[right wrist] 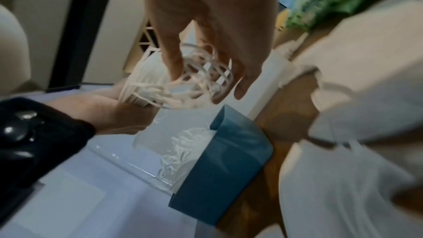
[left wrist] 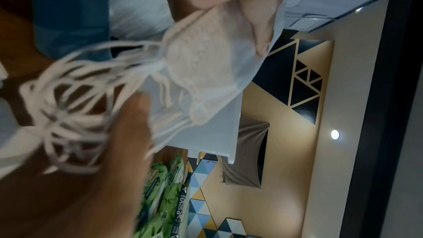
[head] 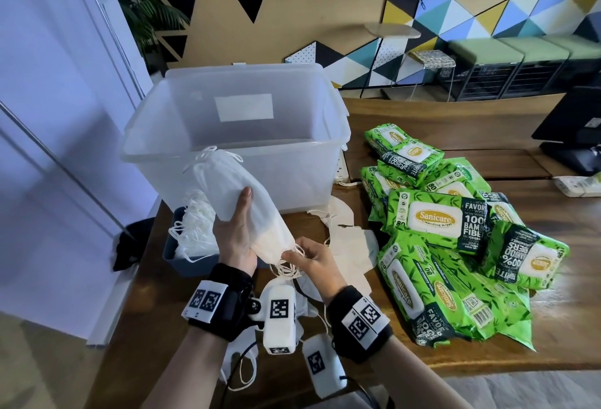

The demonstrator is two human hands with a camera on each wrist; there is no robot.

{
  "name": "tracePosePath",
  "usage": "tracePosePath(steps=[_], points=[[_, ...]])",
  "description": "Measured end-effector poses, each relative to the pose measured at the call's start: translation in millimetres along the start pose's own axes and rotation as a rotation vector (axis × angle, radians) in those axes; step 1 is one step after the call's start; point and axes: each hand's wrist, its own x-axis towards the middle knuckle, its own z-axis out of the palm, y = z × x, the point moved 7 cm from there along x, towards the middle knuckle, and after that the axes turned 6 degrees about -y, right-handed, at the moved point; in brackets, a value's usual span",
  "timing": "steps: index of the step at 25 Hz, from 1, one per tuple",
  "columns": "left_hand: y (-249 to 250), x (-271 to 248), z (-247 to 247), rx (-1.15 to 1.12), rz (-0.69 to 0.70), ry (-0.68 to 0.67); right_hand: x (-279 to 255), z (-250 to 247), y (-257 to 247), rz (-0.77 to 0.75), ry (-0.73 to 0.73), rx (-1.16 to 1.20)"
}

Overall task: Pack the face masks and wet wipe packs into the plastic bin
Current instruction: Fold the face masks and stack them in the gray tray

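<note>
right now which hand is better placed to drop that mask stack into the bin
Left. The left hand grips the body of the mask stack in front of the plastic bin, while the right hand only touches the dangling ear loops.

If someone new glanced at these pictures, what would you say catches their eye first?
Probably the heap of bright green wipe packs on the right of the wooden table. Next, the stack of white masks held in the middle: the left hand grips it while the right hand gathers its ear loops. Behind them stands the clear plastic bin, which looks empty, though its floor is partly hidden.
</note>
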Motion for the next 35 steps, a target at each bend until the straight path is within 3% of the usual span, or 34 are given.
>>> tracePosePath(steps=[4, 9, 12, 16, 19, 22, 25, 29, 35], points=[[9, 2, -5, -0.037, 0.045, 0.015, -10, -6, 50, 0.203, 0.106, 0.169], [-6, 5, -8, 0.028, -0.007, 0.016, -17, 6, 71, 0.272, 0.04, 0.147], [-12, 4, -11, 0.156, -0.05, -0.028, -24, 6, 67, 0.228, -0.111, 0.09], [-10, -16, -11, 0.392, -0.087, -0.303, -33, -6, 36, 0.142, -0.358, 0.131], [-24, -43, -11, 0.573, -0.194, -0.555, -29, -14, -6, 0.117, -0.367, 0.329], [-37, -58, -14, 0.722, -0.216, -0.644, -29, -7, -39, 0.112, -0.41, 0.461], [-37, -62, -16, 0.801, -0.176, -0.697, -32, -6, -55, 0.063, -0.352, 0.325], [-31, -62, -17, 0.951, -0.11, -0.714, -29, -19, -66, 0.0, -0.133, 0.262], [-32, -54, -24, 1.061, -0.061, -0.718, -21, -48, -87, -0.062, 0.121, -0.089]])
